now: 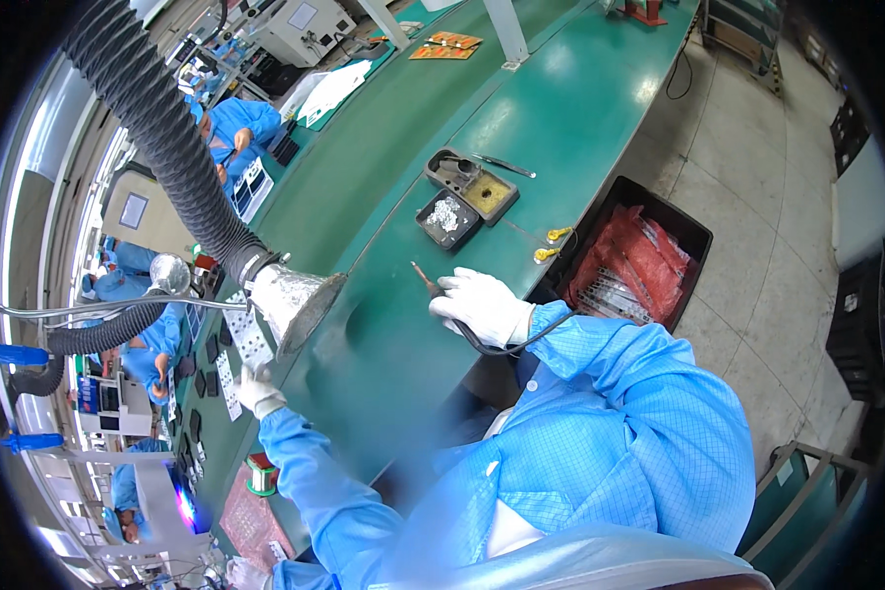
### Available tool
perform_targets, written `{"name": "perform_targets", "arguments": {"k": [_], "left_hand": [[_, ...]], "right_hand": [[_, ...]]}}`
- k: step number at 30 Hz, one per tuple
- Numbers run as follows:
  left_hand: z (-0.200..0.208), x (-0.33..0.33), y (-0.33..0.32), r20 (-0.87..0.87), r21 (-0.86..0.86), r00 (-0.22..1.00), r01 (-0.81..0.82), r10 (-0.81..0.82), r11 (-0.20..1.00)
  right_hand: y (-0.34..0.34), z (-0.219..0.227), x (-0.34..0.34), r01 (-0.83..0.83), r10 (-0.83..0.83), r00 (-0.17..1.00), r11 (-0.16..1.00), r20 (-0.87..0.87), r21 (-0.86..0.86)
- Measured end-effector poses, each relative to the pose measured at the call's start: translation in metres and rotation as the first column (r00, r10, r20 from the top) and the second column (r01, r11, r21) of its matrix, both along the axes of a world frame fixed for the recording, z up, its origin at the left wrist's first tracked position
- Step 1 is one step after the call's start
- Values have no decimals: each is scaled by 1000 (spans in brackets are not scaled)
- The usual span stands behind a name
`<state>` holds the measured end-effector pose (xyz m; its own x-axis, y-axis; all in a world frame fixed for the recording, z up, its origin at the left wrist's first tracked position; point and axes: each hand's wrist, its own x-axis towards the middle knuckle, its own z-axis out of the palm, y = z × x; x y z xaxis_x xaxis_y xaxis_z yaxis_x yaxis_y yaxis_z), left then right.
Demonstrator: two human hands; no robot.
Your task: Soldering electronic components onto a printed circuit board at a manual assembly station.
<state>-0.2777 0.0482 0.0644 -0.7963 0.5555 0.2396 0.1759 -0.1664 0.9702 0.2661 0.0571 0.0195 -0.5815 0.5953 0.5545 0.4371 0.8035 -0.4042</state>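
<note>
My right hand [484, 307], in a white glove, is closed round a soldering iron [428, 279]. Its bare tip points away to the upper left above the green bench, touching nothing, and its dark cable runs back over my right sleeve. My left hand [258, 391], also gloved, reaches out to the left with its fingers extended and apart; nothing shows in them. Close to its fingertips lie a white panel with small dark spots [251, 336] and a narrower white strip [228, 385]. Several small black pieces [211, 382] lie beyond them.
A funnel-ended fume hose [295, 300] hangs between my hands. Ahead are a soldering-iron stand with yellow sponge [487, 192], a box of silvery scraps [446, 218] and tweezers [504, 165]. A black bin with red wrap [639, 261] stands right; a solder spool [263, 475] sits near-left. Co-workers sit opposite.
</note>
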Motion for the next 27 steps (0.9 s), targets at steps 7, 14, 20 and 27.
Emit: {"name": "perform_targets", "arguments": {"k": [7,14,20,27], "left_hand": [[-40,14,54,-491,-536,810,9,-320,844],[-9,58,66,-323,-110,854,394,-408,913],[-37,101,67,-587,-311,781,-460,212,832],[-42,99,67,-567,-217,805,-351,175,911]], "right_hand": [[0,12,0,-29,30,998,999,-52,24],[-4,25,-16,-7,5,999,999,-37,-50],[-1,23,-17,21,-21,999,1000,-24,-15],[6,40,-1,16,-19,997,999,-79,-35]]}}
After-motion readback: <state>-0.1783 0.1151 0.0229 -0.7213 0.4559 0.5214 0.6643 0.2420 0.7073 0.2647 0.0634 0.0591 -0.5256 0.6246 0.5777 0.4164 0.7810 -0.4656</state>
